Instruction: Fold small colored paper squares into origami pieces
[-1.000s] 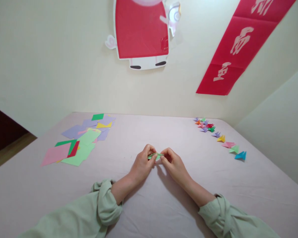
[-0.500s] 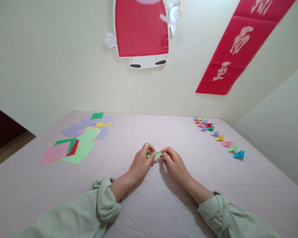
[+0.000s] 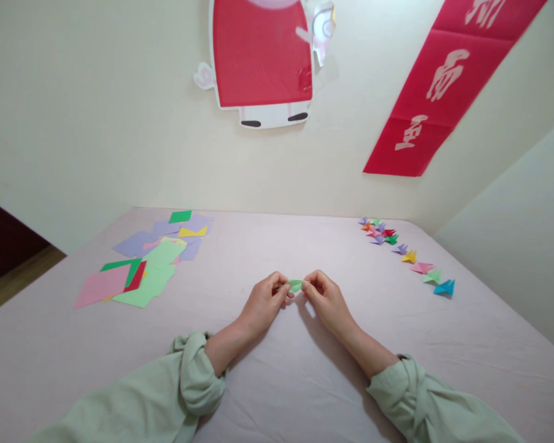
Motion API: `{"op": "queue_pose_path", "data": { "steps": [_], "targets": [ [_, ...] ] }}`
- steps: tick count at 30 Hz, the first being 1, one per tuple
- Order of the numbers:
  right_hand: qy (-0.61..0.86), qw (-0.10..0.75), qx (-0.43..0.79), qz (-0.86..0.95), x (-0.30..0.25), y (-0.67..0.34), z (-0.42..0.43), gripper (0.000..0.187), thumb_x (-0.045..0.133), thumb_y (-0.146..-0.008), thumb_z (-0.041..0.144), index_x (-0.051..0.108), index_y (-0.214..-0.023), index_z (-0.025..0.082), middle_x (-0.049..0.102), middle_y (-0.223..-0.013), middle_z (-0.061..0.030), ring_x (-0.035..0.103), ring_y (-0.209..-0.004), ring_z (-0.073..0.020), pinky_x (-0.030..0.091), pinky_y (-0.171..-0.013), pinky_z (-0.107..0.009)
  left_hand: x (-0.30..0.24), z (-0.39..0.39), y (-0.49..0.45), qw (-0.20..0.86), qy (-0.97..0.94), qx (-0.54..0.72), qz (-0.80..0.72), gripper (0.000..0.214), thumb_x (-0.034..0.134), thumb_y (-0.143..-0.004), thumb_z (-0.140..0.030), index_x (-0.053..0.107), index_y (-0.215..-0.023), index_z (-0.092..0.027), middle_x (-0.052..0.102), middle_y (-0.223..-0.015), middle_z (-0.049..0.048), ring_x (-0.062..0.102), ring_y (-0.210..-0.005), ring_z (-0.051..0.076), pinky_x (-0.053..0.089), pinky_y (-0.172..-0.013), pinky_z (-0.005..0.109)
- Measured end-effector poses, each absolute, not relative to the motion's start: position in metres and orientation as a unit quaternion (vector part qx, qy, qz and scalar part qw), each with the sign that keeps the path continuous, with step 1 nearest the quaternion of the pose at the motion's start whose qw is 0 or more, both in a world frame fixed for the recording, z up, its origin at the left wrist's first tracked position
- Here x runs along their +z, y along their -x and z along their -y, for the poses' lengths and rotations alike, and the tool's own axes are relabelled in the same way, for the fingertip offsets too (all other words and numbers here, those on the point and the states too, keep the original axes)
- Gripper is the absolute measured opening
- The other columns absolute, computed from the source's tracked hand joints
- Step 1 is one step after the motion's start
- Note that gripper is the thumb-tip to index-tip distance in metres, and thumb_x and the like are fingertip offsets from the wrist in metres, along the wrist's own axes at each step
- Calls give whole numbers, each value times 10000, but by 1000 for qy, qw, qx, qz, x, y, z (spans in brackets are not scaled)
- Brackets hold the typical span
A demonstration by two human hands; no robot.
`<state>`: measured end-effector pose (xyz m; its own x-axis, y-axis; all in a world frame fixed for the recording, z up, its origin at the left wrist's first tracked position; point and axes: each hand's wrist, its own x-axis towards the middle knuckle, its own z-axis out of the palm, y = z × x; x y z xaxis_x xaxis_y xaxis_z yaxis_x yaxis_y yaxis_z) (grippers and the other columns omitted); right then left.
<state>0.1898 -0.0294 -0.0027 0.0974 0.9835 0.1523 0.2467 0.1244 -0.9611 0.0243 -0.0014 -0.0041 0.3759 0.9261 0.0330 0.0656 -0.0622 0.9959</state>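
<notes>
A small folded piece of light green paper [image 3: 296,285] is pinched between both my hands over the middle of the pale pink surface [image 3: 277,381]. My left hand [image 3: 265,303] grips its left end with closed fingers. My right hand [image 3: 327,299] grips its right end, thumb and fingers pressed together. Most of the paper is hidden by my fingertips.
Loose coloured paper sheets [image 3: 150,261] lie spread at the far left. A row of several small folded paper figures [image 3: 404,252] runs along the far right, ending in a blue one [image 3: 444,287]. A cream wall with a red cartoon cutout [image 3: 263,61] and red banner [image 3: 436,86] stands behind.
My hands have kept working the green paper in place; it looks more bunched and shorter between the fingertips than a second ago. Nothing else on the surface has moved.
</notes>
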Motion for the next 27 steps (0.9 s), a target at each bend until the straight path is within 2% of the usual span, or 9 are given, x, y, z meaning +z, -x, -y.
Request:
{"op": "queue_pose_path", "data": {
  "steps": [5,8,14,18,23,27],
  "targets": [
    [510,513,446,528,-4,-184,28,238,640,-803,415,548,-821,197,613,-738,4,587,-681,-159,464,-640,-287,-2,2,-26,578,-588,396,-403,245,593,-834,-402,538,-813,-165,659,-713,12,573,-565,104,429,-514,204],
    [505,499,462,532,-3,-181,29,253,655,-793,418,552,-764,188,632,-722,-3,591,-676,-155,467,-643,-287,0,3,-27,591,-583,394,-394,250,615,-817,-400,540,-800,-162,630,-661,-7,563,-549,98,411,-498,191],
    [510,517,474,498,-1,-184,27,283,658,-770,445,558,-708,188,604,-639,8,536,-600,-140,440,-610,-284,-2,5,-29,628,-585,374,-352,128,561,-832,-269,515,-909,-177,677,-727,12,647,-676,130,518,-624,243],
    [511,524,472,492,-5,-187,24,285,651,-776,444,545,-709,189,590,-648,12,526,-590,-132,427,-594,-274,-7,4,-27,632,-602,357,-334,144,508,-825,-181,496,-968,-189,686,-772,12,674,-755,142,530,-711,275],
    [520,497,453,527,-5,-190,24,248,601,-805,410,512,-715,197,549,-606,31,514,-561,-128,409,-574,-269,-4,1,-24,557,-641,386,-360,190,515,-785,-136,511,-967,-187,653,-954,41,642,-919,161,498,-838,314],
    [506,446,461,577,-1,-189,28,215,579,-820,340,459,-701,207,529,-568,50,494,-530,-115,370,-545,-250,1,2,-23,515,-653,384,-400,117,565,-809,-230,517,-904,-181,600,-882,17,605,-790,141,489,-723,270]
  ]
}}
